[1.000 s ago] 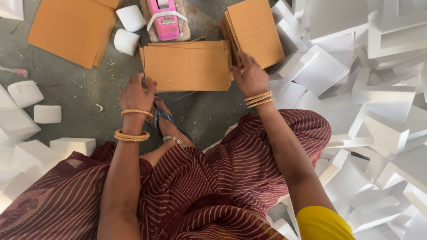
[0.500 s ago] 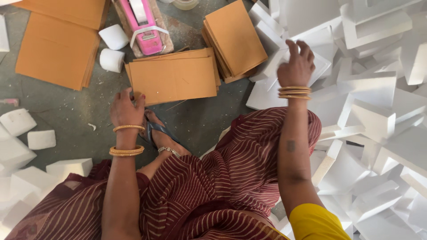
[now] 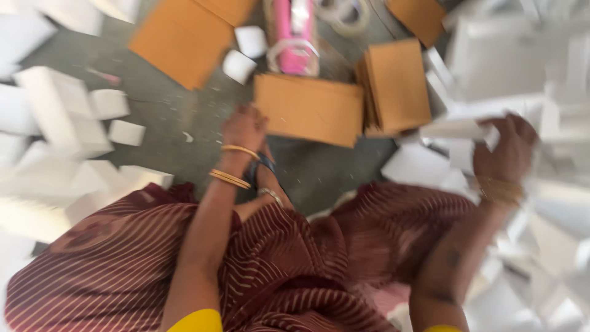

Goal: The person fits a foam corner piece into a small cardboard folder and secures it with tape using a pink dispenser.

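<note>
**Hand on foam, hand by cardboard**

Her right hand (image 3: 507,150), arm stretched out, grips a white foam piece (image 3: 458,129) just right of the brown cardboard box (image 3: 310,107). Her left hand (image 3: 244,127) rests at the box's left edge; blur hides whether those fingers are clenched. A pink tape dispenser (image 3: 292,34) lies behind the box.

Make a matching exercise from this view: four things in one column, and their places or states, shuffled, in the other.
Things:
1. left hand
2. right hand
3. pink tape dispenser
4. stack of cardboard sheets

Places or states:
A. on the floor above the flat cardboard box
B. grips a white foam piece
C. right of the flat cardboard box
D. rests at the box's left edge

Pairs: 1-D, 2-B, 3-A, 4-C
</note>
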